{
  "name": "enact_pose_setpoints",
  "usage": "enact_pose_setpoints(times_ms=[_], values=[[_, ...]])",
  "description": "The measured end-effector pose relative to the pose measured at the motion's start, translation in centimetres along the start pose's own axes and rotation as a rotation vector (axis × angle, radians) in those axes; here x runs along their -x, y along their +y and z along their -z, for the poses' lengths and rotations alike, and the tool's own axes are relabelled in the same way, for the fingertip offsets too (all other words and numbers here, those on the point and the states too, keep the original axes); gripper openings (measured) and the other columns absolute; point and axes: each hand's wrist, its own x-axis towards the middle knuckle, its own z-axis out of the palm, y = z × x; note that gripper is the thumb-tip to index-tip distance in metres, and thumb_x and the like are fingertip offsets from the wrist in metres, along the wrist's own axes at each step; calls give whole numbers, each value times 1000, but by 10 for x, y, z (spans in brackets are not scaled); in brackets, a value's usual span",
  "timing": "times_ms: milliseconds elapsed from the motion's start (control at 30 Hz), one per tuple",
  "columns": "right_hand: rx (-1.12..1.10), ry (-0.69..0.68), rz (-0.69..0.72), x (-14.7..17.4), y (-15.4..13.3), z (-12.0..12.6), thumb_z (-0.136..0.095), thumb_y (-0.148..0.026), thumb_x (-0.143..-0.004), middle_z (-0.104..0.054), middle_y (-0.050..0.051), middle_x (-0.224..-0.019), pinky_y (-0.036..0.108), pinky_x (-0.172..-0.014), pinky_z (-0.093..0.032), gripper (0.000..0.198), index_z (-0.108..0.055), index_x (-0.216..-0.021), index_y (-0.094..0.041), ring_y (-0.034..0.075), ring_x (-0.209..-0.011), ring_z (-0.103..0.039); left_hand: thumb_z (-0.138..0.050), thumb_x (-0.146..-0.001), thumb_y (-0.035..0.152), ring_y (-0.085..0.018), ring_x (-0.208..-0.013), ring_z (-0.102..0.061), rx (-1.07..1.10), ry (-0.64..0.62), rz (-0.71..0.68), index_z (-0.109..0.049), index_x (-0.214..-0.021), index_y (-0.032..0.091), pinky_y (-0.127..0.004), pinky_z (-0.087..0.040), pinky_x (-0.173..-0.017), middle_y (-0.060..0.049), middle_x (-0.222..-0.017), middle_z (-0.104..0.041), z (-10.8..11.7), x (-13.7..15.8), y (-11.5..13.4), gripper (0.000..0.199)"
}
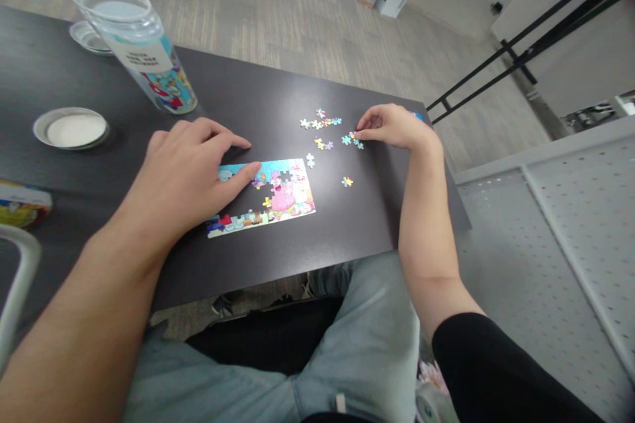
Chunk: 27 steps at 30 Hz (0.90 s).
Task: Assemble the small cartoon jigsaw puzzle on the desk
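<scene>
A partly assembled jigsaw puzzle (292, 195) lies on the dark table, with a pink cartoon figure in it and a gap in its middle. My left hand (186, 168) rests at its left side, fingers spread, the thumb lying over the upper part and hiding some of it. To the right, my right hand (394, 127) pinches at a small puzzle piece (353, 136) within a little cluster. Several loose pieces (317, 123) are scattered between the hands. One single piece (347, 182) lies apart, nearer to me, and another piece (310, 160) sits by the puzzle's top right corner.
A clear plastic jar (143, 56) with a printed label stands at the far left. A round lid (72, 129) lies before it, and another clear lid (89, 36) is behind. A colourful printed container (24, 203) is at the left edge. A perforated white panel (546, 244) borders the right.
</scene>
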Motion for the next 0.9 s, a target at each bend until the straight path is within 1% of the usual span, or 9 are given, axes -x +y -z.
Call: enact_pose_setpoints(times_ms=[167,333,400,500,567,633,700,833,900], values=[[22,-47,17,0,-11,-4,-100,-38,-99,-92,8,-97,48,-93,-63,17,-90,-95,-26,32,-97,-85,-45,-128,60,-61,-161,-69,20,-10,0,-84,-162,12,-80,-55,-128,-29,-168,-75,3,1,1,71],[40,-38,68,-3,-14,-9,-100,-42,-101,-90,7,-94,47,-91,-62,24,-84,-93,-26,29,-90,-81,-44,-127,60,-60,-159,-71,0,-6,0,-85,-161,10,-80,-57,-127,-30,-166,-76,3,1,3,73],[-7,-30,75,-3,-12,-10,-102,-42,-98,-91,7,-97,47,-90,-62,24,-84,-95,-26,29,-91,-81,-44,-126,59,-59,-159,-71,-6,-4,5,-86,-160,11,-78,-58,-127,-30,-166,-77,3,0,4,72],[-75,-47,81,-4,-8,-10,-104,-42,-93,-93,8,-102,47,-91,-65,23,-88,-100,-27,31,-97,-85,-44,-126,59,-59,-159,-71,-5,-3,7,-86,-160,11,-77,-57,-128,-30,-166,-77,3,0,4,72],[-76,-66,82,-5,-6,-10,-103,-40,-94,-94,8,-102,50,-93,-68,18,-90,-100,-28,34,-100,-88,-44,-126,59,-58,-159,-71,-1,-5,9,-86,-161,12,-76,-56,-129,-30,-167,-76,1,0,3,72],[-72,-68,81,-5,-5,-10,-101,-37,-96,-95,9,-101,53,-96,-70,14,-91,-98,-28,35,-100,-89,-46,-124,61,-58,-160,-71,14,-2,16,-86,-160,14,-75,-55,-128,-29,-167,-77,0,0,0,71],[-81,-55,76,-4,-6,-11,-102,-32,-96,-94,9,-100,54,-99,-71,12,-90,-98,-29,34,-98,-88,-48,-121,66,-58,-160,-70,43,16,23,-86,-159,20,-76,-55,-128,-27,-166,-77,-3,0,-2,71],[-129,-62,61,-3,-11,-13,-100,-19,-95,-91,6,-96,49,-95,-70,19,-84,-94,-29,30,-94,-85,-50,-117,71,-60,-159,-68,103,39,25,-89,-156,27,-81,-52,-128,-24,-164,-78,-5,0,-5,70],[-160,-79,71,-4,-12,-14,-100,-18,-93,-91,4,-96,46,-93,-68,22,-81,-93,-29,28,-93,-83,-52,-116,70,-62,-158,-67,134,43,28,-90,-154,31,-84,-51,-128,-23,-162,-78,-6,-1,-5,67]])
